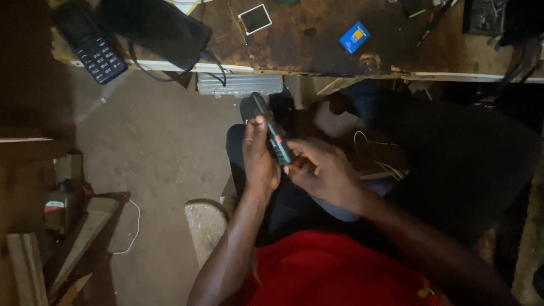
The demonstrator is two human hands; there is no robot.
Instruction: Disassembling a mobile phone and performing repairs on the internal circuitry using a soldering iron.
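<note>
Fingers of the left hand [259,154] are wrapping around a small dark slab-shaped handset [271,131], thumb lying along its edge, while the right hand [320,173] is closing on the lower end with its fingertips pinching near a reddish patch on the casing. Both hands are holding the device in the air above the lap, below the front edge of the worn brown wooden desk [294,51]. Judging from this grip, the work is going best if the left hand is bracing the body firmly while the right is making only small, controlled movements at the seam, since the light is poor and a slip could drop the piece onto the concrete floor [153,147]. On the desk are lying a black keypad phone [93,45], a black pouch [156,25], a small blue card [355,37] and a white-framed dark square panel [255,18], all well apart from the hands.
</note>
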